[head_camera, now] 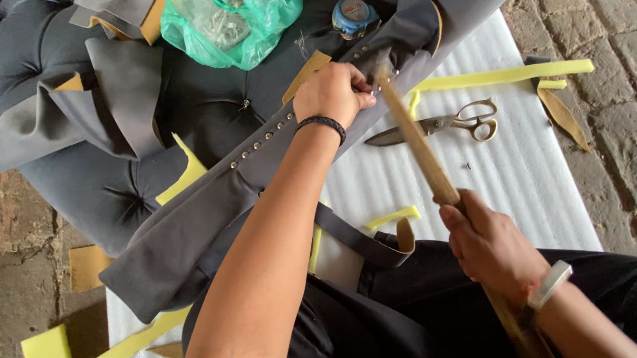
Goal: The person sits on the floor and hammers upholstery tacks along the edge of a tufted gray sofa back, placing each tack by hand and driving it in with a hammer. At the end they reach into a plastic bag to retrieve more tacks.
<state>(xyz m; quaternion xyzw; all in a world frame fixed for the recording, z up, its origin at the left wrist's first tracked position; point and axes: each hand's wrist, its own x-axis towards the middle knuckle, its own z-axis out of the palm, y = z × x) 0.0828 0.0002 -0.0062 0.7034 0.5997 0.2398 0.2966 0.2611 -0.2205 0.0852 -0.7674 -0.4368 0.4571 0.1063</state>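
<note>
Grey fabric [203,207] lay pinched under the left hand [335,94] while the right hand [491,248] gripped a wooden hammer [419,145] near scissors [439,124].

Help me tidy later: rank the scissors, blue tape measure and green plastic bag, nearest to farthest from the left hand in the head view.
From the left hand:
1. Blue tape measure, just above.
2. Scissors, to the right on white foam.
3. Green plastic bag, up-left.

The first two are nearly tied.

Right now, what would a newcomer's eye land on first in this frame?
At centre, the left hand pinches grey fabric along a row of metal studs, while the right hand swings a wooden-handled hammer at it. A bright green plastic bag sits at the top, and scissors lie on the white sheet at right.
</note>
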